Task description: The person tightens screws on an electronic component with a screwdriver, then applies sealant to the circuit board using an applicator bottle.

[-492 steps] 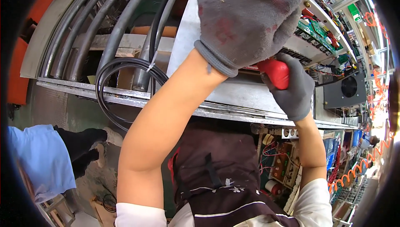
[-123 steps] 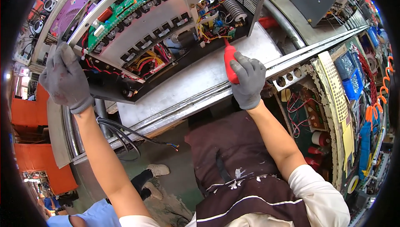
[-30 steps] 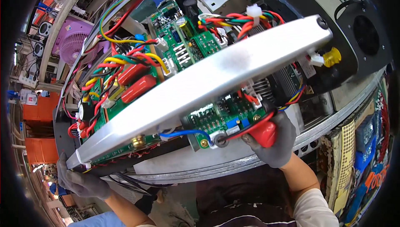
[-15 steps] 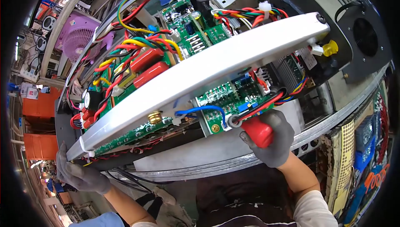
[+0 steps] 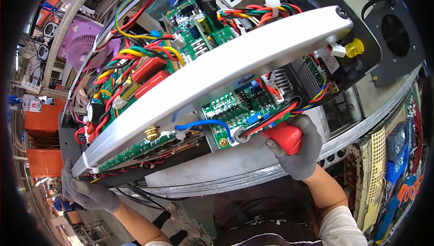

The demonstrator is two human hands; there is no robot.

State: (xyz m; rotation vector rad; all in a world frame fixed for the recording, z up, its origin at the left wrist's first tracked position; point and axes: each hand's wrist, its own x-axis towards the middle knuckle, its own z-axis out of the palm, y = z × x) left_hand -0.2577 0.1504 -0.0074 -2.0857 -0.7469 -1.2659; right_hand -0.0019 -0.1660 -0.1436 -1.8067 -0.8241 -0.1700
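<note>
Right hand [image 5: 304,155], grip closed around red handle [image 5: 286,137], left hand [image 5: 91,193] (its grip unclear) at silver bar [image 5: 217,79].

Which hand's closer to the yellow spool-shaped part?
Right. The right hand, around a red handle, is below and left of the yellow spool-shaped part; the left hand is much farther off, by the silver bar's opposite, lower-left end.
</note>
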